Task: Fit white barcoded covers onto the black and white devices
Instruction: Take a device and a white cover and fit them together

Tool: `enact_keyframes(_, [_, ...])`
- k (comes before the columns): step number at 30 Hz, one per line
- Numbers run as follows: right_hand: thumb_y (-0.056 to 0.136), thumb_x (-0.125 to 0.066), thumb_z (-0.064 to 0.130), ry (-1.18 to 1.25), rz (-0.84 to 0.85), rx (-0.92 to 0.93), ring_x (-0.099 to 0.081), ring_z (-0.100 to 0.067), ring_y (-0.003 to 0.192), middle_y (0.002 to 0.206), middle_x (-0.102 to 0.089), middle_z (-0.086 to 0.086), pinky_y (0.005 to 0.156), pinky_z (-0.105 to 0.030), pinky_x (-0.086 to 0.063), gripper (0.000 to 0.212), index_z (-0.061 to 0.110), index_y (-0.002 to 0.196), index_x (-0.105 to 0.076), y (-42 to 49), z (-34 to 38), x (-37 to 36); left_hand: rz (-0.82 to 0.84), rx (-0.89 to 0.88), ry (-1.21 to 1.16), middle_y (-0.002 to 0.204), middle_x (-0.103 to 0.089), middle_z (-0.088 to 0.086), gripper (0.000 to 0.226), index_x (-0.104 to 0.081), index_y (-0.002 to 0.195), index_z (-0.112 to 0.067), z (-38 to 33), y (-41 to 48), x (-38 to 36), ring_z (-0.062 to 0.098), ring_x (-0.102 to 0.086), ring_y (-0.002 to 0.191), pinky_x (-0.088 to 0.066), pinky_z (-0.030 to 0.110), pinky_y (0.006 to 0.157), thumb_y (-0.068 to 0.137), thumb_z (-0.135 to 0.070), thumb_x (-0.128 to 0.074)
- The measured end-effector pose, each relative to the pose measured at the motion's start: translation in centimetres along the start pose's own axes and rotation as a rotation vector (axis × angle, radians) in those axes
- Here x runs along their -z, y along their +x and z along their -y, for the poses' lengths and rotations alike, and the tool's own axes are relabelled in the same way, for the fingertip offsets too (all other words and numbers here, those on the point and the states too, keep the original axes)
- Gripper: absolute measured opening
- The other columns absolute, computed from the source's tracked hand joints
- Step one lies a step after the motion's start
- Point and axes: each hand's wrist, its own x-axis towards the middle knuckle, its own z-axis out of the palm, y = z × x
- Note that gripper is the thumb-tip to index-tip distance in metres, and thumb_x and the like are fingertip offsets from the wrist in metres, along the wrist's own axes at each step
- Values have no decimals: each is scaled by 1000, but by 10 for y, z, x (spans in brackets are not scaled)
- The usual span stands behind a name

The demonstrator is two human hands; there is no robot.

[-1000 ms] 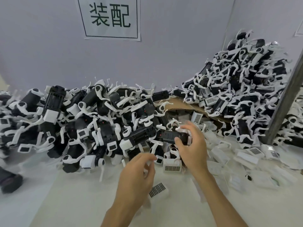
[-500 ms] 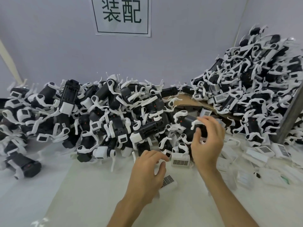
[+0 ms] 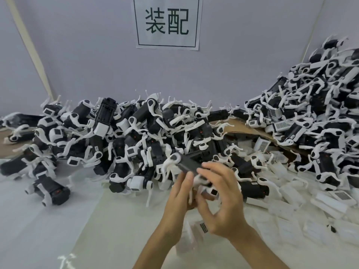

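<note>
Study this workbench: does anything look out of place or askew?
A brown cardboard sheet lies tilted, half buried under the right heap of devices. One device lies apart from the left heap.
</note>
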Motion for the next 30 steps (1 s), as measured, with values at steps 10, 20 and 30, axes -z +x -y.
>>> enact_keyframes(10, [92, -58, 42, 176, 239, -246, -49, -15, 131, 137, -52, 10, 108, -20, -36, 48, 19, 135, -56, -4, -7, 0, -174, 0, -188, 112, -74, -13, 68, -62, 122, -29, -9, -2, 8, 2, -68, 108, -53, 12, 72, 67, -69, -72])
enact_keyframes(20, [96, -52, 53, 321, 220, -443, -58, -12, 113, 119, -56, 12, 90, -12, -44, 36, 31, 124, -57, -3, -8, -2, -152, -75, -186, 126, -71, -4, 48, -69, 123, -31, -5, 1, 11, 11, -62, 122, -48, 29, 97, 85, -60, -62])
enact_keyframes(30, [82, -58, 59, 1114, 414, -1143, -70, -37, 78, 110, -64, -29, 60, -36, -57, 60, 17, 123, -69, 10, -8, 6, -314, -488, 419, 69, -63, -4, 10, -70, 92, -40, 4, 3, 12, 16, -59, 69, -52, 33, 69, 85, -46, -65])
